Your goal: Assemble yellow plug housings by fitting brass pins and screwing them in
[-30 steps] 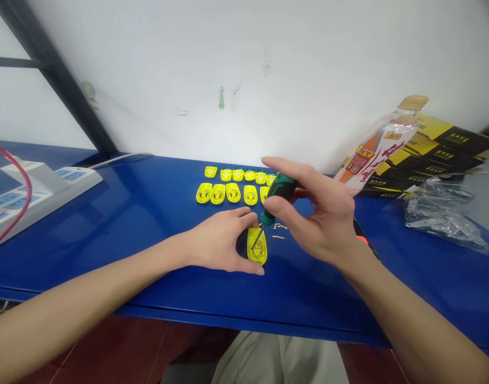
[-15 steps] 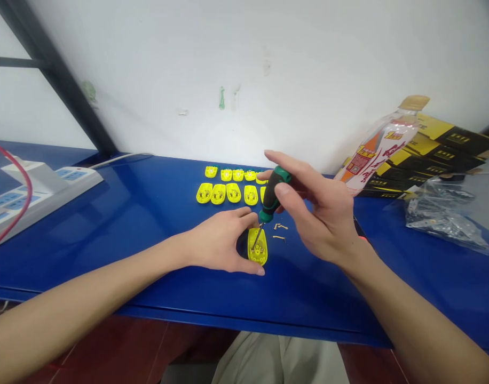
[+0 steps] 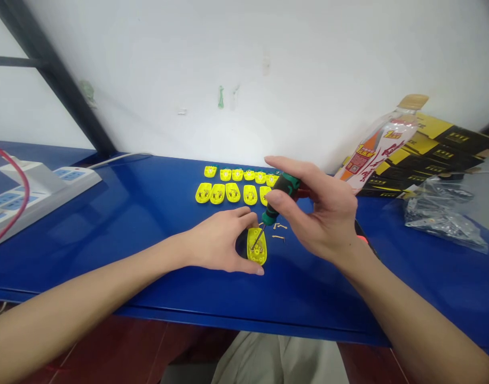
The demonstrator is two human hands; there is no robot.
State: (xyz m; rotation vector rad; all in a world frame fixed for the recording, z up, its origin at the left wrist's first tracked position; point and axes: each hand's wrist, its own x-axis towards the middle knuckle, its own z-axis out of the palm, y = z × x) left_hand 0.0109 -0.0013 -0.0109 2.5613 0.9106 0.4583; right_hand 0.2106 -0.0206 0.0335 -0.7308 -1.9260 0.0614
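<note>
Leaning further toward 2 o'clock than a moment ago, the green-and-black screwdriver [image 3: 282, 193] sits closed in the fingers [image 3: 292, 200] of the right hand [image 3: 322, 216], its thin shaft reaching down into a yellow plastic shell [image 3: 257, 248]. The left hand [image 3: 218, 241] grips that shell from 9 o'clock, curled around its edge, with the shell lying near the front of the blue table [image 3: 244, 320]. Small brass pieces [image 3: 279, 226] lie just past it at 1 o'clock, and two rows of matching yellow shells [image 3: 224, 192] stand at 12 o'clock near the white wall [image 3: 244, 69]. A power strip [image 3: 40, 192] sits well off at 9 o'clock near the table's left edge. At 2 to 3 o'clock are a plastic bottle [image 3: 378, 144], black-and-yellow boxes [image 3: 440, 149] and a clear plastic bag [image 3: 442, 218]. Red-brown floor [image 3: 108, 352] shows below the table's front edge.
</note>
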